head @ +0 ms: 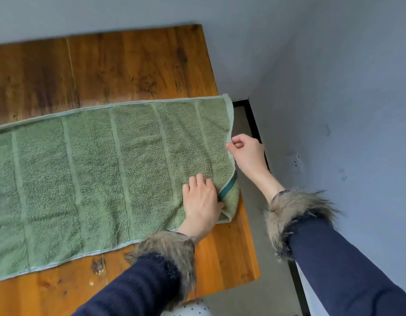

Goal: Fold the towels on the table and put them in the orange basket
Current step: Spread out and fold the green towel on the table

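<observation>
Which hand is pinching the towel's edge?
The right hand, pinching the green towel at its end edge. The left hand lies on top, near the turned-over corner.

A grey wall [334, 87] stands behind and right of the wooden table [106, 65]. A wall socket [295, 164] sits on it, right of the table's corner.

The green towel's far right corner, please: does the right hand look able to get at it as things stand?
Probably yes: the right hand already pinches the green towel along that short edge, and nothing lies between it and the corner.
</observation>
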Demonstrator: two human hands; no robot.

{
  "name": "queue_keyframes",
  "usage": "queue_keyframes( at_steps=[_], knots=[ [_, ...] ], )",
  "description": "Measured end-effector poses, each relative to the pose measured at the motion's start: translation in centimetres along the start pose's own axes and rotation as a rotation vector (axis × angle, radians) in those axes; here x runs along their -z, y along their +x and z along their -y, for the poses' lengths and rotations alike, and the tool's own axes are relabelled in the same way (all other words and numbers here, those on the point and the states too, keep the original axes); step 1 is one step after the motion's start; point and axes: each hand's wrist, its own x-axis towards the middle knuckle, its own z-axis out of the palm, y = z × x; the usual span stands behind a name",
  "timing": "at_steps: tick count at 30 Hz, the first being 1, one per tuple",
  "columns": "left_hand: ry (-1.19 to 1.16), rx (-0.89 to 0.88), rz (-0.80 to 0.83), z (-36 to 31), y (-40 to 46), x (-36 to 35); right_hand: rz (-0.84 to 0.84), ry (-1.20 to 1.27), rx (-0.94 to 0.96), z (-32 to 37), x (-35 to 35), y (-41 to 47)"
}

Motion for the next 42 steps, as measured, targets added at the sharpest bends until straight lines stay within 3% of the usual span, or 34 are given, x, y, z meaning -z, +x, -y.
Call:
queue_keyframes(
  at_steps=[6,14,20,24,27,29,35,38,42],
  knots=[
    [0.010,-0.100,0.000,0.5,-0.3,-0.1,-0.013,-0.049,0.042,1.1,-0.6,-0.5],
    [-0.030,-0.110,0.013,0.6,-0.8,-0.5,0.001,-0.067,0.073,2.3,-1.6,-1.4],
    [-0.737,0.002,-0.120,4.9,-2.8,1.7,-0.046,-0.025,0.124,4.2,-2.1,-2.2],
    [-0.971,0.230,-0.392,10.6,-4.5,4.4,0.040,0.013,0.274,8.3,-4.5,-3.3],
    [-0.926,0.351,-0.549,15.1,-4.8,5.3,0.200,-0.012,0.432,11.4,-7.0,-4.3],
    [-0.823,0.432,-0.570,17.9,-4.9,4.9,0.289,-0.106,0.526,12.2,-8.4,-4.6],
    [-0.541,0.500,-0.504,21.2,-5.6,1.5,0.038,-0.604,0.600,9.4,-8.8,-2.0],
    [-0.505,0.498,-0.467,20.7,-5.8,0.3,0.118,-0.765,0.584,8.1,-8.9,-0.6],
    [-0.480,0.463,-0.409,20.2,-5.7,-0.3,0.169,-0.923,0.722,7.9,-9.4,1.0]
  ],
)
